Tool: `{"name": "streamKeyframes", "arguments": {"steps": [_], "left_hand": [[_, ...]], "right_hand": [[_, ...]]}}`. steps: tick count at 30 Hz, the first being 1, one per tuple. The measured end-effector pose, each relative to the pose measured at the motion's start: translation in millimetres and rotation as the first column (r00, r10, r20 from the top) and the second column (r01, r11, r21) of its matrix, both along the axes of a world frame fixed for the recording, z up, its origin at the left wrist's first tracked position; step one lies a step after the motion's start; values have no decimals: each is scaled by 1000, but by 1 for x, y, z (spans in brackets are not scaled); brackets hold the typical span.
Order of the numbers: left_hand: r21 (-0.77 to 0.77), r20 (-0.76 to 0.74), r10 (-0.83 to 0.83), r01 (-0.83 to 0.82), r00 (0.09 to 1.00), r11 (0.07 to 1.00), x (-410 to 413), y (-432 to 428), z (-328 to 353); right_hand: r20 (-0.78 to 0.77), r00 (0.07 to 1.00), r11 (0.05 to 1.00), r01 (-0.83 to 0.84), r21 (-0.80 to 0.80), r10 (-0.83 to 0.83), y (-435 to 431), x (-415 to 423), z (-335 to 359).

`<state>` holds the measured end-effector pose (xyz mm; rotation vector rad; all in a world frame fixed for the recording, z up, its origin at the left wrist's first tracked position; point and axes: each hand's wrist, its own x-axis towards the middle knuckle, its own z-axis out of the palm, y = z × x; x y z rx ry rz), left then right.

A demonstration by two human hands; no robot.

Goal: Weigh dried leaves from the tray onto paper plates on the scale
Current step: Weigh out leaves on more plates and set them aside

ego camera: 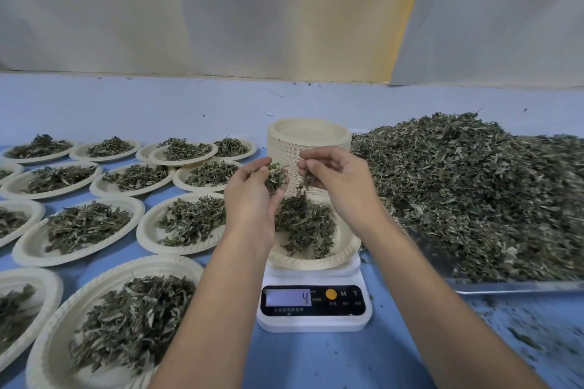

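Two clumps of dried leaves (275, 174): our left hand (252, 196) cups one, our right hand (335, 180) pinches another, above the scale's (313, 320) paper plate (316, 263).

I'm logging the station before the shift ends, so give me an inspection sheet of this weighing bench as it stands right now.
Surface: blue table, its left side covered with filled plates.
Job's things: white scale carries a paper plate with a leaf pile; the display is lit but its reading is blurred. Tray at right, heaped with dried leaves. Stack of empty plates behind the scale.
Clutter: leaf crumbs on the table in front of the tray.
Hands: left hand holds a clump of leaves; right hand pinches a few; both are above the scale's plate.
Cables: nothing seen.
Surroundings: pale blue wall, hanging sheets above it.
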<state>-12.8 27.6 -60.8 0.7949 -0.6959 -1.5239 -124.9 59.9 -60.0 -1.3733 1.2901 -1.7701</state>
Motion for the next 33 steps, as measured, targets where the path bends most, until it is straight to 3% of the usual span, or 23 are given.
{"name": "streamKeyframes", "arguments": {"steps": [4, 8, 18, 25, 29, 33], "left_hand": [[4, 7, -5, 5, 1000, 1000, 0, 1, 0], [10, 39, -12, 11, 999, 1000, 2, 1, 0], [-5, 23, -24, 24, 999, 1000, 0, 1, 0], [-1, 28, -31, 31, 999, 1000, 0, 1, -1], [-6, 25, -64, 64, 998, 998, -4, 4, 0], [-26, 11, -81, 81, 997, 996, -11, 8, -1]], "right_hand": [[-26, 999, 1000, 28, 12, -28, 0, 0, 0], [-26, 998, 995, -51, 80, 54, 2, 0, 0], [-381, 924, 993, 68, 96, -26, 0, -4, -7], [-294, 955, 993, 73, 92, -43, -5, -3, -9], [-229, 973, 998, -7, 70, 23, -5, -1, -8], [-304, 953, 1000, 3, -3, -3, -4, 4, -10]]}}
